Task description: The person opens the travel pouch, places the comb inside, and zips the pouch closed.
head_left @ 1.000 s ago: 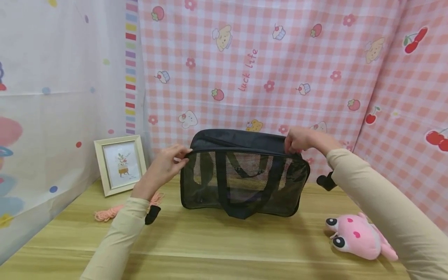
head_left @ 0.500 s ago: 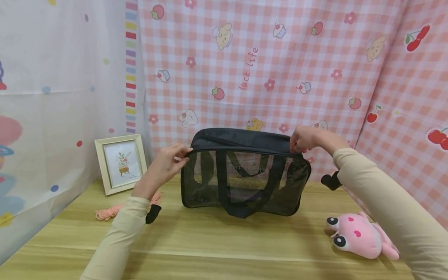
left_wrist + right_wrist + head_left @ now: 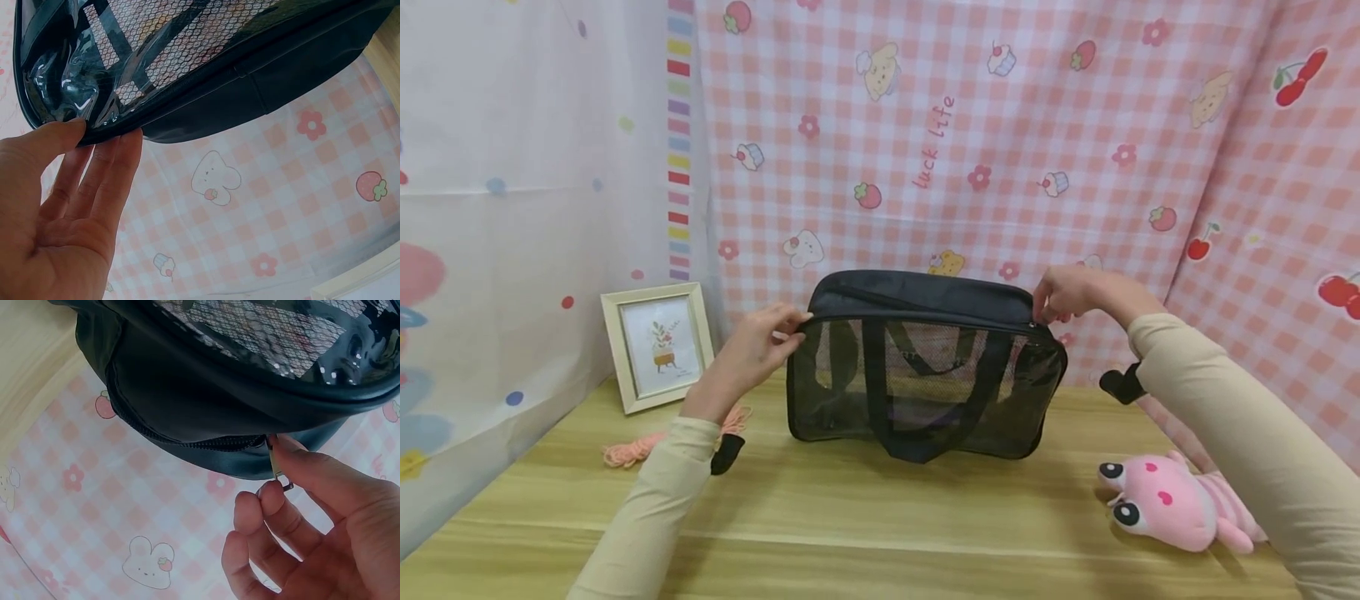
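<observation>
A black see-through bag with mesh panel and strap handles stands upright mid-table in the head view. My left hand pinches its top left corner; in the left wrist view the thumb lies on the clear side, the fingers behind the black edge. At the top right end, my right hand holds the metal zipper pull between thumb and fingers, as the right wrist view shows. Dark zipper teeth run from the pull along the bag's end in that view.
A framed plant picture leans at the back left. Pink yarn lies partly behind the left forearm. A pink plush toy lies at the right, partly under the right forearm. Patterned curtains surround the wooden table.
My right hand has moved a little to the right along the bag's top edge with the zipper pull. The left hand keeps its pinch on the corner.
</observation>
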`<state>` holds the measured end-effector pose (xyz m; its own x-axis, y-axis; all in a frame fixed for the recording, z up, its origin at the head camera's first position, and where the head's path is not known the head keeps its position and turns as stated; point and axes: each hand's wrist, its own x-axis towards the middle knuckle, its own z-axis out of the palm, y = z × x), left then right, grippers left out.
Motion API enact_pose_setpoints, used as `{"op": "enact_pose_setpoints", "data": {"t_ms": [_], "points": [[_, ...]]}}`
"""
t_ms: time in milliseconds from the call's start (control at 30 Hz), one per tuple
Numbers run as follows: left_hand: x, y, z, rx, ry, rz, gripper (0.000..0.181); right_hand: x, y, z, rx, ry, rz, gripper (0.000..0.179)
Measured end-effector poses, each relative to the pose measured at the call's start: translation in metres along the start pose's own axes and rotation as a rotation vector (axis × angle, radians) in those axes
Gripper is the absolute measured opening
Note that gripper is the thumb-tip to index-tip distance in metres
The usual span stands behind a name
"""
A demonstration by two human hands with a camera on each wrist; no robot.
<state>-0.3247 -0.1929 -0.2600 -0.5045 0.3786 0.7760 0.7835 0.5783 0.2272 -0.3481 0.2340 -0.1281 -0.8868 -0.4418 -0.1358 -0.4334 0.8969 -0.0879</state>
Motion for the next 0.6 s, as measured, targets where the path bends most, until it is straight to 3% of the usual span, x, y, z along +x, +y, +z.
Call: {"op": "enact_pose_setpoints", "data": {"t_ms": [333,600], "points": [[-0.001,0.0,0.0,-0.013,-0.004,-0.003,0.023,-0.001,0.004,-0.001,-0.001,0.012,0.003,0.013],[0.0,0.0,-0.002,-0.005,-0.004,0.011,0.023,-0.008,0.023,0.005,-0.007,0.009,0.002,0.011]]}}
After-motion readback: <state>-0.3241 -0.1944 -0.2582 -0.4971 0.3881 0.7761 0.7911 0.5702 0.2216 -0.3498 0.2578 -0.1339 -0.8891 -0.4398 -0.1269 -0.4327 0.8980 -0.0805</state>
